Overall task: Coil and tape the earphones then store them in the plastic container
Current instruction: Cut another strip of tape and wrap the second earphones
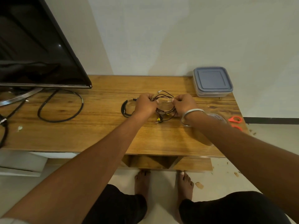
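Thin black earphones (165, 96) with yellow parts near the plug form loose loops on the wooden table (100, 135). My left hand (146, 104) pinches the loops on their left side. My right hand (184, 105), with a metal bangle on its wrist, grips them on the right. A second black coiled cable (125, 109) lies just left of my left hand. The plastic container (212, 82), clear with a blue-grey lid on, sits at the table's back right corner. A roll of clear tape (217, 118) lies behind my right forearm, partly hidden.
Orange-handled scissors (235, 121) lie at the table's right edge. A black television (35, 50) on a metal stand fills the left, with a thick black cable (61, 105) looped on the table below it. My bare feet stand under the table's front edge.
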{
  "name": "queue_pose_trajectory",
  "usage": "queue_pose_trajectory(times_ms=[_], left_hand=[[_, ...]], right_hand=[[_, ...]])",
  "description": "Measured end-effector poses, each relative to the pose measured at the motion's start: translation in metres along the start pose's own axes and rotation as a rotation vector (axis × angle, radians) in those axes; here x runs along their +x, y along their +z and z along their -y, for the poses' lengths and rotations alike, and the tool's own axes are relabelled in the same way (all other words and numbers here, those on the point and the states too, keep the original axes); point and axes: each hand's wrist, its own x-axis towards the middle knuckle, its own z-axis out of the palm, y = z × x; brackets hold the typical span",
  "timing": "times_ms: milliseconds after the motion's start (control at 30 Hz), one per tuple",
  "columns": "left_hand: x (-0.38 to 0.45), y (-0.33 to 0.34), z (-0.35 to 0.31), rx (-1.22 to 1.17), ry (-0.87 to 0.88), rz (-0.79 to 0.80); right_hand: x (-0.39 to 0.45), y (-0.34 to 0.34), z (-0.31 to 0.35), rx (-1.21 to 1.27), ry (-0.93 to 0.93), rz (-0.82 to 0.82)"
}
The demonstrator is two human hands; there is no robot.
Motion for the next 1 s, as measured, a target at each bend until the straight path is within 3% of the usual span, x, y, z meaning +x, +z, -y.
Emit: queue_pose_trajectory(times_ms=[200, 400, 700, 1000], left_hand=[[0.015, -0.001, 0.002, 0.318, 0.203, -0.091], [0.027, 0.002, 0.012, 0.477, 0.358, -0.089], [0.022, -0.012, 0.016, 0.529, 0.567, -0.060], [-0.010, -0.019, 0.027, 0.717, 0.732, 0.232]], right_hand=[[0.014, 0.006, -0.003, -0.210, -0.051, -0.056], [0.027, 0.008, -0.004, -0.241, -0.109, -0.086], [0.017, 0.002, 0.004, -0.302, -0.165, -0.121], [-0.006, -0.005, 0.002, -0.415, 0.052, 0.064]])
